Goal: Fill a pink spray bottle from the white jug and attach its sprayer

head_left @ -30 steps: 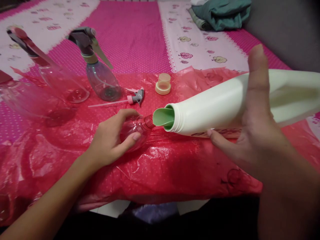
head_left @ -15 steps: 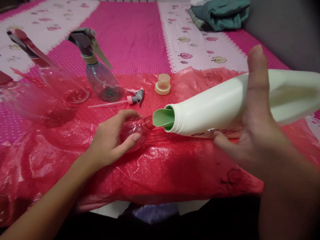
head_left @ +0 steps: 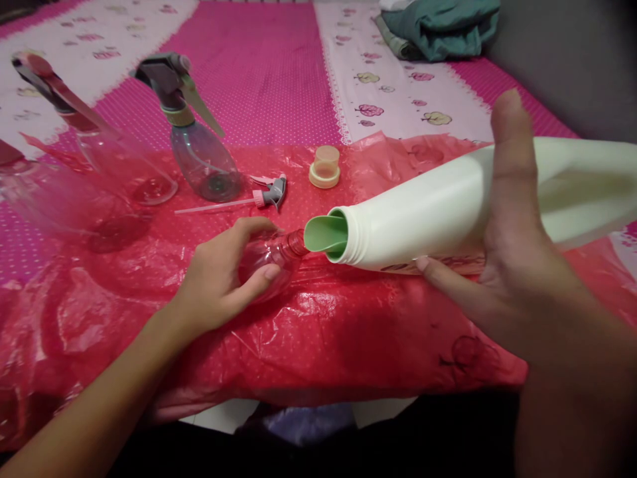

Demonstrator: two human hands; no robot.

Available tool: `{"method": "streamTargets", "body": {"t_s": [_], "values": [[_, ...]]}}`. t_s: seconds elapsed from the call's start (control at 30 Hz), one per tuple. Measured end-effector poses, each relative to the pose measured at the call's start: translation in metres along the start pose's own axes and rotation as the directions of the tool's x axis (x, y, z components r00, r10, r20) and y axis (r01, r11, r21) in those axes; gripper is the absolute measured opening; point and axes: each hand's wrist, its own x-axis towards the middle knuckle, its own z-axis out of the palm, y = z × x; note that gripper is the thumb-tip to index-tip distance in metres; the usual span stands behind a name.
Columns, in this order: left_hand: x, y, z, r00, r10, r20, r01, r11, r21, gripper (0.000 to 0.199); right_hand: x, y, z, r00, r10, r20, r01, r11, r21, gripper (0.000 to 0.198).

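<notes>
My left hand point(head_left: 226, 275) is closed around a small clear spray bottle point(head_left: 279, 265) whose top is off, its threaded neck pointing up and to the right. Tilted over that neck is a large pale green-white jug point(head_left: 423, 206), gripped by my right hand point(head_left: 512, 245). The jug's green pouring spout point(head_left: 323, 234) reaches the bottle's mouth; no stream of liquid can be made out. Behind the small bottle lies a pink and grey spray head point(head_left: 271, 192) with its thin tube. A pale yellow cap point(head_left: 325, 167) stands to its right.
Several spray bottles stand on the left, one of them bluish with a grey head point(head_left: 204, 156), another with a pink head point(head_left: 127, 166). Red plastic sheeting point(head_left: 348, 345) covers the near part of the pink patterned bedding point(head_left: 259, 73). Folded green cloth point(head_left: 442, 30) rests at the back right.
The thumb of my right hand has shifted slightly left along the jug's underside. Both hands, the jug and the small bottle otherwise hold nearly the same place.
</notes>
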Motion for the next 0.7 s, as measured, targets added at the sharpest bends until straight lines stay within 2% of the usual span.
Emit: {"method": "streamTargets", "body": {"t_s": [0.4,0.7], "values": [[-0.0008,-0.0004,0.0018,1.0,0.018,-0.01,-0.018,1.0,0.019,0.037,0.0005,0.0004,-0.0012,1.0,0.022,-0.007,-0.022,0.998,-0.05,0.119],[0.0003,-0.0012,0.0008,1.0,0.013,-0.008,-0.013,0.999,0.03,0.039,-0.0013,-0.0036,-0.003,1.0,-0.009,0.001,0.009,0.998,-0.069,0.113]]}}
